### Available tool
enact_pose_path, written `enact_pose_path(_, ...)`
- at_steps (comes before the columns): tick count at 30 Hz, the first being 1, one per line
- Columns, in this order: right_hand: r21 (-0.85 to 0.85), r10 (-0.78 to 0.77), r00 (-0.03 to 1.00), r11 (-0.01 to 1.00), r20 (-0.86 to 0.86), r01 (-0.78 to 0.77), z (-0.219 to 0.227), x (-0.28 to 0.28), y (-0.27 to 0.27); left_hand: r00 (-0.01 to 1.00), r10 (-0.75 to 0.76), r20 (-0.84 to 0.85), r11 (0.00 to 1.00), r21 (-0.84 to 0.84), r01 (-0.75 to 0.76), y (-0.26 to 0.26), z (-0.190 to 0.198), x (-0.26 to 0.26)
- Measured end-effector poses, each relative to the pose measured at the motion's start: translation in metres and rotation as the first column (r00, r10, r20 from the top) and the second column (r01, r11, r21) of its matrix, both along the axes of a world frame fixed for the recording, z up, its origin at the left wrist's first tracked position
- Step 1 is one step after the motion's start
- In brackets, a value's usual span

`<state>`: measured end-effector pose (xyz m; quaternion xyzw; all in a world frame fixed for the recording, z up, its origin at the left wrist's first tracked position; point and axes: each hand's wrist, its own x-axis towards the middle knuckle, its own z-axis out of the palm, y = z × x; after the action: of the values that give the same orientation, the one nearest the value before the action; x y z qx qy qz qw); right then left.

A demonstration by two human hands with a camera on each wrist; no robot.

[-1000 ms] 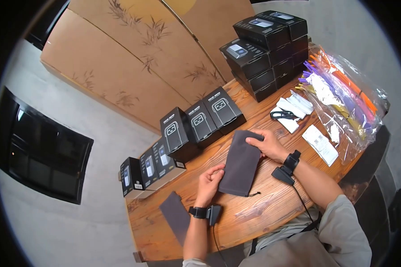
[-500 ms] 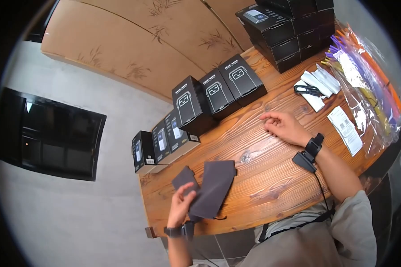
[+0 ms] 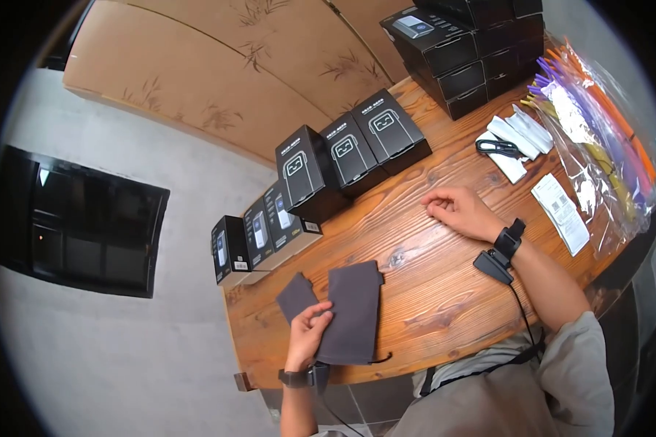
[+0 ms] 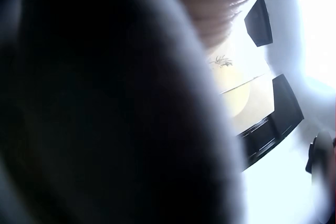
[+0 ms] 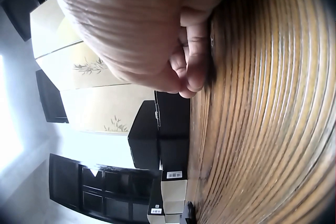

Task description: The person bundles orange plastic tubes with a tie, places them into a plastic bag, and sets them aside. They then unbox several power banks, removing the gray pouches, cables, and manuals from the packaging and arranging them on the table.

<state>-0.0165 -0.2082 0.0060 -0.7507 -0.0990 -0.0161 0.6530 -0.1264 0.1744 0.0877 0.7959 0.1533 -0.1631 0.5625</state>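
Note:
A dark grey drawstring pouch lies near the front left of the wooden table, its black cord end sticking out at the lower corner. My left hand is at the pouch's left edge, fingertips over the cloth and loosely bent. Just beyond that hand is a second dark grey pouch, partly covered. A large dark blur fills much of the left wrist view and hides the fingers. My right hand rests on the tabletop with loosely curled fingers and holds nothing.
Black boxes with a face drawing stand along the far edge, beside boxes with a device picture. More black boxes are stacked at the back right. White papers with a black cable, a printed slip and bagged coloured sticks lie right.
The pouch, held between both hands a second ago, now lies at the front left beside the other pouch. It has since turned slightly under the left hand. The right hand has let go.

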Motion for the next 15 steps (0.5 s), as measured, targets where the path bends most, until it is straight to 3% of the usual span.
enact_pose_path(4,-0.019,0.001,1.0,1.0,-0.003,-0.001,0.004,-0.001,0.0,0.95,0.186,0.25,0.981,-0.102,-0.165,0.01,0.009,0.0)
enact_pose_path(8,-0.051,0.007,1.0,0.999,0.015,-0.006,0.007,-0.001,-0.001,0.884,0.21,0.417,0.974,-0.012,-0.226,0.056,0.009,-0.009)
enact_pose_path(13,-0.06,0.009,1.0,0.998,0.018,-0.008,0.006,0.0,0.0,0.959,0.141,0.247,0.949,0.243,-0.202,0.087,-0.009,-0.03)
enact_pose_path(15,-0.064,0.011,1.0,0.998,0.009,-0.01,0.006,0.0,-0.001,0.957,0.133,0.256,0.933,0.292,-0.208,0.099,-0.022,-0.034)
